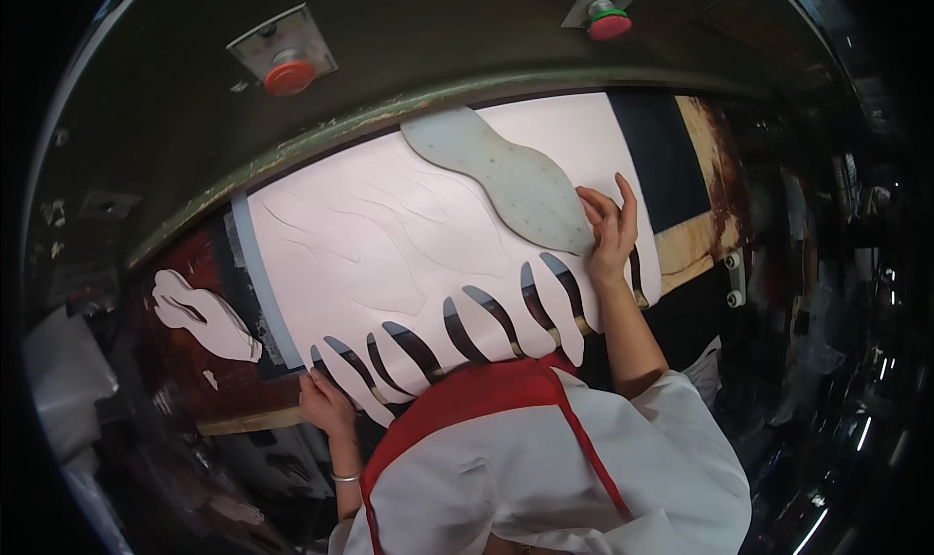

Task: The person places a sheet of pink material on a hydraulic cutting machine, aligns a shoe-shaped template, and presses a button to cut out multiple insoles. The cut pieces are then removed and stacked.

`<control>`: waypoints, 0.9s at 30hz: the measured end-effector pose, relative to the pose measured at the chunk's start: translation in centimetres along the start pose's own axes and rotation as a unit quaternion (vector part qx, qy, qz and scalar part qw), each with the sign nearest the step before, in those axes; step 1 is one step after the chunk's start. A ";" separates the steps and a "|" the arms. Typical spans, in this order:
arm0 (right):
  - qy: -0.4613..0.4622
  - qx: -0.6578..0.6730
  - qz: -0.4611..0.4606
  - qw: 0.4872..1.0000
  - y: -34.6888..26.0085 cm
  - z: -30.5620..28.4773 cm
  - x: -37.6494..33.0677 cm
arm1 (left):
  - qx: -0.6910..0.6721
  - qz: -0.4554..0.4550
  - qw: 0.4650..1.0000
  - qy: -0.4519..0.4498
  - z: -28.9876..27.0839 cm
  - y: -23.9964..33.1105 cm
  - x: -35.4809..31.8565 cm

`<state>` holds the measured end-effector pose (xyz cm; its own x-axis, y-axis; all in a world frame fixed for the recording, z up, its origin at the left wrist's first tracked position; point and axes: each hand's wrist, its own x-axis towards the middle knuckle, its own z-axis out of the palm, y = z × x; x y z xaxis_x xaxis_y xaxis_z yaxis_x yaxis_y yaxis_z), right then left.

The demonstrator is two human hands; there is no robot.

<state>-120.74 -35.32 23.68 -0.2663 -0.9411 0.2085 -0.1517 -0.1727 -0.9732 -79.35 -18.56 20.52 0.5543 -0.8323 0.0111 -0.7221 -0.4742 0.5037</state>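
Observation:
A pale pink sheet (331, 253) lies across the work surface, with curved sole-shaped outlines marked in it and several long cut-out gaps along its near edge. On its far right part rests a grey-white, sole-shaped cutting die (496, 171). My right hand (610, 234) is at the die's right edge, its fingers spread and some touching the rim. At the sheet's near left corner, my left hand (328, 404) has its fingers closed on the edge beside a narrow strip. Part of that grip is hidden.
Cut sole-shaped pieces (199, 317) lie stacked at the left on a reddish-brown board. Above the far edge hangs a dark green machine beam (438, 39) carrying a red button (290, 73) and a second red button (610, 25). A worn wooden board (715, 166) borders the right side.

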 end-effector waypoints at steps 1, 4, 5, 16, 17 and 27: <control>0.020 0.025 0.012 0.999 -0.3 0.2 1.6 | 0.001 0.001 1.000 -0.006 0.0 0.8 0.7; 0.058 -0.021 0.066 0.996 -1.9 2.1 6.7 | 0.009 -0.011 1.000 -0.004 -0.1 2.5 3.7; 0.073 -0.051 0.094 0.992 -2.7 3.0 8.6 | 0.009 -0.014 1.000 -0.002 0.0 3.1 4.8; 0.003 -0.455 -0.250 0.855 -3.8 15.5 21.3 | 0.023 -0.050 0.998 -0.023 2.9 3.3 17.1; 0.006 -0.446 -0.249 0.859 -3.0 16.1 20.8 | 0.035 -0.063 0.997 -0.030 3.2 2.7 18.1; 0.106 -0.393 0.294 0.865 2.0 7.4 13.9 | -0.022 0.008 1.000 -0.017 3.2 -0.5 20.1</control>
<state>-117.72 -50.92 23.90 -0.6735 -0.7099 -0.2059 -0.5086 0.6472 -0.5678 -69.16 -35.99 17.74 0.5281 -0.8491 -0.0103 -0.7110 -0.4487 0.5414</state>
